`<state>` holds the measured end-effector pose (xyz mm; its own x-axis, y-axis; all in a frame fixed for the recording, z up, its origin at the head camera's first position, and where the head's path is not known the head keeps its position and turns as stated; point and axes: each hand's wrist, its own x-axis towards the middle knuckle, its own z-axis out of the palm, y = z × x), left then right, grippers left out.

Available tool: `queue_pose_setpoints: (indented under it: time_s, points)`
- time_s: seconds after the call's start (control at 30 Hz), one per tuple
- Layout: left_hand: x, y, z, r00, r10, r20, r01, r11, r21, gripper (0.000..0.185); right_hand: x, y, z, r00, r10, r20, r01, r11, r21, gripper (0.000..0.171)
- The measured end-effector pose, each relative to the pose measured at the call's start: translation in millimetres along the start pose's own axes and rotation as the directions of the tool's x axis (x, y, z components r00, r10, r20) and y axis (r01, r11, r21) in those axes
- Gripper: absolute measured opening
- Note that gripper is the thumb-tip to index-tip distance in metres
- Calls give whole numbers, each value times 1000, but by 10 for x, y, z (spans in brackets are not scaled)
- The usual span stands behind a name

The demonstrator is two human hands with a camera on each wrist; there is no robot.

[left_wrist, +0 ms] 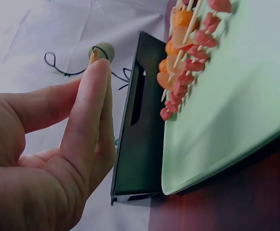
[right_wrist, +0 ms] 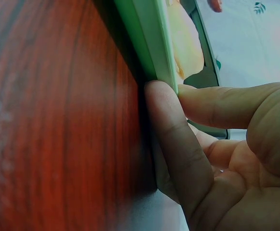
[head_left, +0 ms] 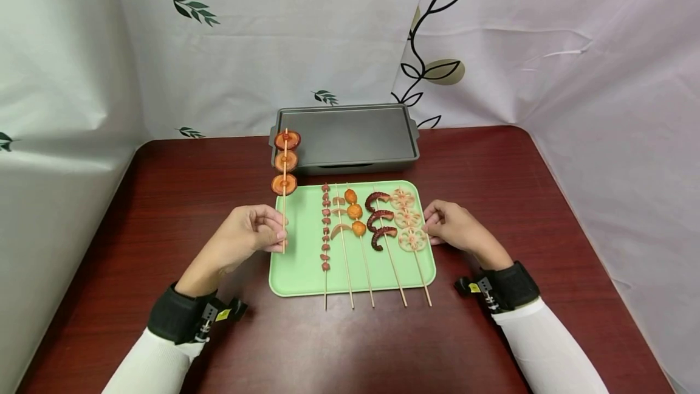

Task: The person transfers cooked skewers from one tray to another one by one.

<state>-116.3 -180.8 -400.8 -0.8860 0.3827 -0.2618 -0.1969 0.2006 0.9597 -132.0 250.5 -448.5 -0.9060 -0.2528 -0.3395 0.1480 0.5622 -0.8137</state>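
Note:
My left hand (head_left: pixel 248 233) pinches the lower stick of a mushroom skewer (head_left: pixel 285 161), which carries three round brown slices and is raised over the left edge of a green tray (head_left: pixel 298 275). In the left wrist view only the stick's tip shows above the fingertips (left_wrist: pixel 97 72). At the tray's right rim, my right hand (head_left: pixel 454 224) pinches the edge between thumb and fingers. On the tray lie a skewer of small red meat pieces (head_left: pixel 325 230), one with pinkish curved slices (head_left: pixel 340 230), one with orange balls (head_left: pixel 355 211), an octopus tentacle skewer (head_left: pixel 381 219) and a lotus root skewer (head_left: pixel 408 217).
A dark grey griddle pan (head_left: pixel 350 132) stands behind the tray, close to its far edge. Everything rests on a reddish-brown wooden table (head_left: pixel 547 211). A white patterned cloth (head_left: pixel 306 29) hangs behind and at both sides.

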Motion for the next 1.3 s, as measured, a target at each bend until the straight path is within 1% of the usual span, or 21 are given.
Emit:
queue_pose_setpoints:
  time_s: [0.1,0.37,0.57,0.8,0.93,1.07,1.3]
  points:
    - [-65,-19,45,1000,-8,3,8,1000,3,28,1,-7,1,1000,-4,5,4,1000,14,18]
    - [-231,-108,168,1000,17,12,-18,999,44,25,-1,11,13,1000,-3,6,3,1000,3,18]
    - [-366,-202,254,1000,-3,20,2,998,59,23,-6,11,8,1000,-6,7,6,1000,-13,19]
    - [-486,-303,315,1000,-11,29,9,997,78,20,5,14,-3,1000,-3,8,3,1000,4,19]
    - [-522,-358,348,999,-33,34,32,999,44,22,0,21,-14,1000,-6,10,6,1000,3,20]
    - [-524,-395,362,998,-47,42,47,999,3,23,-7,23,-19,1000,-10,9,10,1000,-2,21]
    - [-513,-429,362,991,-119,56,122,991,-49,25,8,16,-1,1000,-12,2,12,1000,1,18]
